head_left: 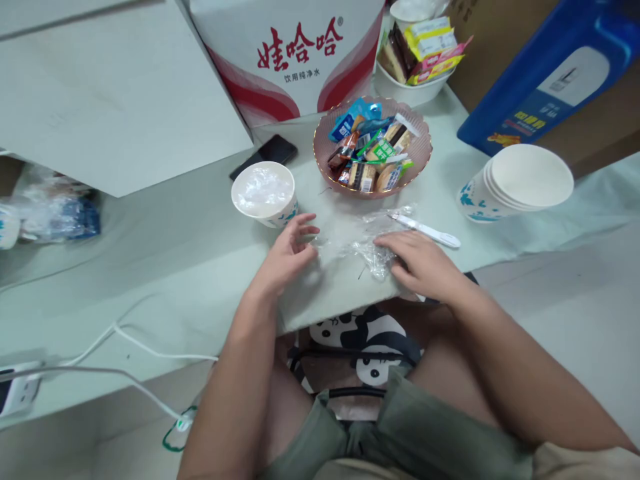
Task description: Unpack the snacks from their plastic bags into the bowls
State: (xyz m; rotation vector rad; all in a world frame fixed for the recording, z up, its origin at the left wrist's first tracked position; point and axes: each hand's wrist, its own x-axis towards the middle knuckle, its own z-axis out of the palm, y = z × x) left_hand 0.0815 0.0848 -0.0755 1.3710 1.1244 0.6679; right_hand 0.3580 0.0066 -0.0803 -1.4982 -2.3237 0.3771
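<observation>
My left hand point(293, 252) rests over the table just below a paper cup point(265, 193) stuffed with clear plastic. Its fingers are apart and hold nothing that I can see. Crumpled clear plastic wrap point(373, 257) lies between my two hands. My right hand point(417, 260) touches the right side of this wrap, fingers curled over its edge; whether they pinch it I cannot make out. Beyond the right fingers lies a white-handled knife-like tool point(430, 232), its thin tip on the plastic.
A pink glass bowl point(320, 150) of wrapped snacks stands behind the wrap. Stacked paper cups point(530, 180) are at right, near a blue bottle point(545, 73). A phone point(277, 152), a white-and-red carton point(300, 60) and a white snack tub point(410, 88) sit farther back. White cables point(150, 350) cross the left edge.
</observation>
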